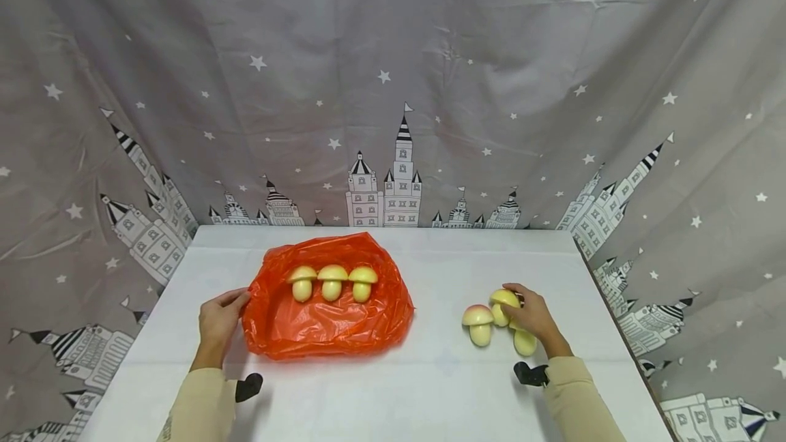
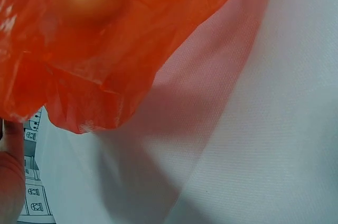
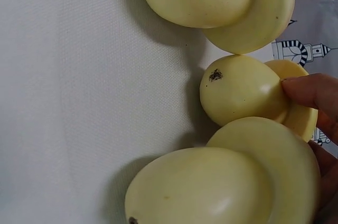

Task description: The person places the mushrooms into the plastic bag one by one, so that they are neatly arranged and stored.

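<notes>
The right grip (image 1: 533, 316) is pinching the middle mushroom (image 1: 502, 297) of a little cluster over on the right side of the bench (image 1: 442, 387). Thumb's pressing right about where the cap is meeting the stalk, other fingers are coming round the far side of the cap. The stalk's sticking out of the grip, pointing back toward the person, and it's showing a dark scuffed spot at its end. Can't tell from here if it's resting on the bench or hanging just off it.

Two more are crowding it. The pink-tinged mushroom (image 1: 478, 326) is lying just to its left, clear of the fingers, and the near-right mushroom (image 1: 525, 342) is sitting partly under the hand, its cap tucked close by the fingers. Couldn't swear whether they're actually touching that one.

Meanwhile the left grip (image 1: 222, 316) is pinching the left edge of a crinkly red bag (image 1: 319, 333), which is spreading open on the bench, well apart from the cluster. Inside, a row of three mushrooms (image 1: 332, 285) is lying toward the back, caps away from the person, stalks toward them, nowhere near either hand's fingers. Beige sleeves (image 1: 205, 401) are covering both forearms, and a grey castle-print curtain (image 1: 430, 53) is hanging behind it all.
</notes>
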Motion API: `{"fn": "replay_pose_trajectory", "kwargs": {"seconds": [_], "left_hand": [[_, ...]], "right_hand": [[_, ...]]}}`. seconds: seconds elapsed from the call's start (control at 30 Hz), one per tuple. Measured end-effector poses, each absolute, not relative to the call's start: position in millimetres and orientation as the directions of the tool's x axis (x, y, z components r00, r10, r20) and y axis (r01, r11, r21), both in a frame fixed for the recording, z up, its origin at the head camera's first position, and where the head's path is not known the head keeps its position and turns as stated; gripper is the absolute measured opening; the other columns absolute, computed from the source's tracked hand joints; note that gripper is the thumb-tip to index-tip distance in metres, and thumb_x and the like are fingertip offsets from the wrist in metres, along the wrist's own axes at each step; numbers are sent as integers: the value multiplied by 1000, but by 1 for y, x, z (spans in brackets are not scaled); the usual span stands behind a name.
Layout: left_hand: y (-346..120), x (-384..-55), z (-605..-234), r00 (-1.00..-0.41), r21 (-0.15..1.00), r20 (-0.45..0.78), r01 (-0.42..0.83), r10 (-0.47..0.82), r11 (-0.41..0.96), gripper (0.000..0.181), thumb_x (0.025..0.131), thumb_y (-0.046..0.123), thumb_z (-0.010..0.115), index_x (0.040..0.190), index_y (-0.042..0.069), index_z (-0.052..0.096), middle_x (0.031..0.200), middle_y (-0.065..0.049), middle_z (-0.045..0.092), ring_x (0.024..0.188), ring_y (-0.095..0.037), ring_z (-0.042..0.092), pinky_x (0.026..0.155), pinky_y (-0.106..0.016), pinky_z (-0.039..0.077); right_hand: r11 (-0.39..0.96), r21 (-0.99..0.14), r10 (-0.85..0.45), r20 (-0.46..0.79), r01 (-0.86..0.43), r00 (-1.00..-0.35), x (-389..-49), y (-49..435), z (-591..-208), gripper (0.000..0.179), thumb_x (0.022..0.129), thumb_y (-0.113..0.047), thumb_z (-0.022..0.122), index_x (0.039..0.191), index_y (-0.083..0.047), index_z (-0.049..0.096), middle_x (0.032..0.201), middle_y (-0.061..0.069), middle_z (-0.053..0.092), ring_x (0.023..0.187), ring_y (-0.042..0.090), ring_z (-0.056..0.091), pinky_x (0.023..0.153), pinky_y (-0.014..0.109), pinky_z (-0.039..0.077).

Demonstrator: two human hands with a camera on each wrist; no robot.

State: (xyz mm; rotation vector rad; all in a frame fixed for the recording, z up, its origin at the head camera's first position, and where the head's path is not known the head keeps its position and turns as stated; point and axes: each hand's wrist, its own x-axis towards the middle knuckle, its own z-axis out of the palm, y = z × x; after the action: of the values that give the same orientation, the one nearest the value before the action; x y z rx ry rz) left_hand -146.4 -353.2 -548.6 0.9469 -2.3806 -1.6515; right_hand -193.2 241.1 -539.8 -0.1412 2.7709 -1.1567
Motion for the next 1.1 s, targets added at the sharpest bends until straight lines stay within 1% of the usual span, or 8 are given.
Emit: {"fn": "replay_pose_trajectory", "kwargs": {"seconds": [0.2, 0.43, 0.47, 0.67, 0.73, 0.83, 0.93, 1.1], "left_hand": [[-378, -165, -598, -802, 868, -231, -426, -551, 256, 57, 92, 51, 56, 130, 8, 61, 128, -14, 60, 105, -20, 58, 84, -20, 53], [-350, -143, -536, -812, 885, -268, -420, -518, 200, 48, 96, 33, 59, 129, -3, 59, 128, -25, 57, 109, -31, 56, 95, -38, 50], [-347, -142, -534, -803, 883, -272, -427, -530, 194, 47, 96, 33, 59, 128, -2, 60, 128, -23, 58, 108, -29, 56, 93, -34, 51], [-366, -155, -576, -790, 868, -268, -446, -552, 217, 53, 93, 47, 58, 129, 7, 62, 129, -15, 59, 108, -23, 56, 90, -26, 52], [-374, -161, -593, -802, 865, -257, -439, -539, 241, 58, 93, 51, 54, 132, 8, 59, 131, -16, 58, 111, -26, 55, 97, -35, 49], [-379, -166, -608, -798, 869, -246, -433, -550, 239, 60, 93, 53, 53, 133, 9, 59, 132, -15, 57, 115, -26, 55, 100, -38, 46], [-378, -164, -602, -799, 868, -245, -433, -549, 243, 60, 92, 54, 55, 132, 9, 59, 131, -14, 58, 111, -23, 56, 92, -28, 51], [-366, -155, -568, -810, 878, -274, -430, -519, 208, 53, 93, 44, 61, 129, 4, 61, 128, -19, 59, 106, -25, 58, 86, -27, 54]], "right_hand": [[708, -706, -119, -90, -21, -989, -194, 243, -539, 44, 89, -8, 65, 130, 4, 53, 127, 28, 55, 113, 45, 54, 91, 51, 49], [695, -718, -104, -51, -36, -993, -195, 242, -534, 45, 88, -8, 65, 130, 4, 53, 127, 29, 55, 113, 45, 55, 90, 51, 50], [693, -720, -98, -43, -37, -994, -195, 241, -534, 45, 88, -8, 65, 130, 4, 53, 127, 29, 55, 112, 45, 55, 89, 51, 50], [660, -750, -73, 5, -52, -997, -197, 238, -528, 44, 88, -5, 65, 129, 5, 53, 126, 29, 56, 112, 44, 56, 91, 50, 50], [648, -760, -62, 19, -55, -998, -198, 236, -526, 44, 88, -5, 66, 129, 5, 54, 126, 29, 56, 114, 44, 55, 93, 51, 49], [639, -767, -48, 40, -62, -998, -200, 232, -523, 43, 88, -5, 67, 128, 5, 54, 127, 28, 56, 115, 44, 54, 94, 51, 48], [630, -774, -38, 46, -60, -998, -200, 227, -520, 44, 88, -6, 67, 128, 5, 54, 127, 27, 56, 116, 44, 54, 95, 51, 48], [616, -787, -31, 30, -43, -999, -202, 221, -516, 45, 88, -7, 68, 130, 3, 54, 129, 25, 56, 118, 42, 53, 96, 50, 47]]}}
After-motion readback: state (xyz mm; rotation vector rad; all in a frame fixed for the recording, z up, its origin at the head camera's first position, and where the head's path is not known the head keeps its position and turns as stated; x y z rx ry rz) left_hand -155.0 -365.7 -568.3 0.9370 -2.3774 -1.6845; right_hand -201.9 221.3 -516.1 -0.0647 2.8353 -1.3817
